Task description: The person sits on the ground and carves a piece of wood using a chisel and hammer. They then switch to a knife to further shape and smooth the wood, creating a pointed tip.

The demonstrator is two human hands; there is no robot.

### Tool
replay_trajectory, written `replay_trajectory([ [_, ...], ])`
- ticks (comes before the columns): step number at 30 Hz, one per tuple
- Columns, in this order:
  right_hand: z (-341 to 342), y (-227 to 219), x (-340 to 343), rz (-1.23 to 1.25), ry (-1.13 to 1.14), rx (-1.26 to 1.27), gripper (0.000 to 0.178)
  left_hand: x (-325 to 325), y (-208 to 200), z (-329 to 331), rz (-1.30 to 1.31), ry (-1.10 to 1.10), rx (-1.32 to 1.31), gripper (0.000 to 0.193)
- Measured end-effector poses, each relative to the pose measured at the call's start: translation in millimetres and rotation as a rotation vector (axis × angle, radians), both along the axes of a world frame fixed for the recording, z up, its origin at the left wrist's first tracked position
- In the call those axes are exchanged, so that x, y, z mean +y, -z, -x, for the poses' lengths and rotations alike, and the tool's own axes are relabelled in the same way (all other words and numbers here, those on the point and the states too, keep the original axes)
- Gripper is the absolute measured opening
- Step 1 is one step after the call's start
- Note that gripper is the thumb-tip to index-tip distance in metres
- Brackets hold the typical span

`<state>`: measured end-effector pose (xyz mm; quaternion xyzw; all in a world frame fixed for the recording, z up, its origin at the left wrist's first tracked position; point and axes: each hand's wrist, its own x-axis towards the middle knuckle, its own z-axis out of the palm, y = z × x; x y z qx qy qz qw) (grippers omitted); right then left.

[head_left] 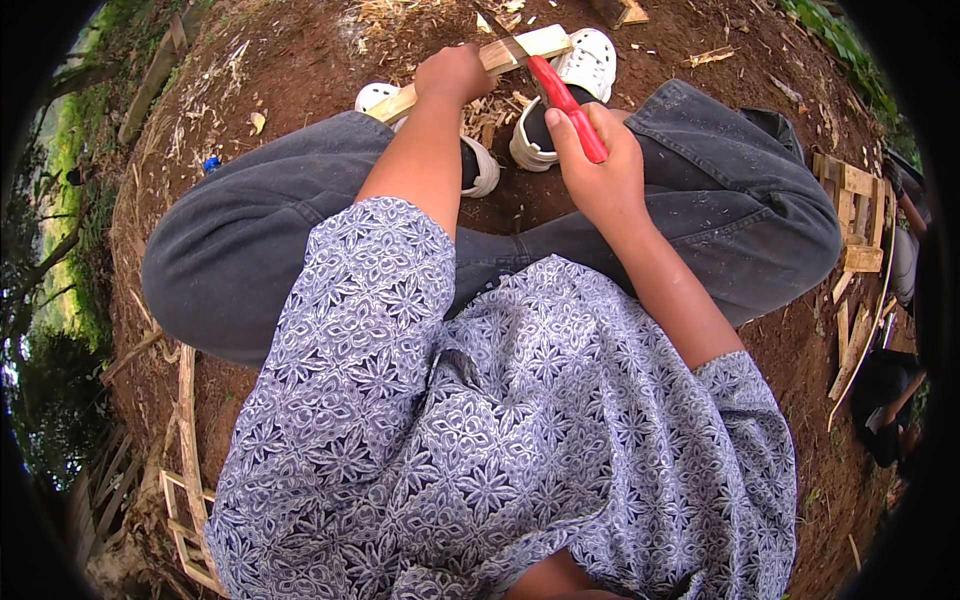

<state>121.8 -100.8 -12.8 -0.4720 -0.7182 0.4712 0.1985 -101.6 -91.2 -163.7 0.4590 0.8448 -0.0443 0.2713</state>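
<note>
A pale strip of wood (545, 42) lies slantwise between my feet, its far right end beside the right white clog (588, 62). My left hand (455, 75) is closed around its middle and presses it down. In my right hand (602, 165) is a red-handled cutting tool (565, 105), gripped with the thumb along the handle. Its narrow dark blade crosses the wood to the right of my left hand and points away to the upper left. Whether the blade is a saw or a knife, I cannot tell.
Wood chips and shavings litter the brown soil (300, 70) around my feet. At the right stands a wooden pallet-like frame (855, 210), with other people at the far right edge. A slatted wooden frame (180, 520) lies at the lower left, and a block (622, 12) lies ahead.
</note>
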Motion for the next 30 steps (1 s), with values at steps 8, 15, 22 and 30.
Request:
replay_trajectory([
  [8, -10, 0, -6, 0.027, 0.028, 0.007, 0.044, -1, -2, 0, -0.001, -0.009, -0.005, 0.049],
  [15, -10, 1, -2, -0.029, 0.077, 0.064, 0.046, -1, 6, 2, -0.014, 0.001, 0.01, 0.049],
  [22, -6, 5, -4, -0.028, 0.063, 0.054, 0.046, 0, 4, 2, 0.003, -0.017, -0.027, 0.052],
  [30, -7, 2, -9, 0.005, -0.002, 0.02, 0.04, 1, 29, 24, -0.075, 0.046, -0.25, 0.077],
])
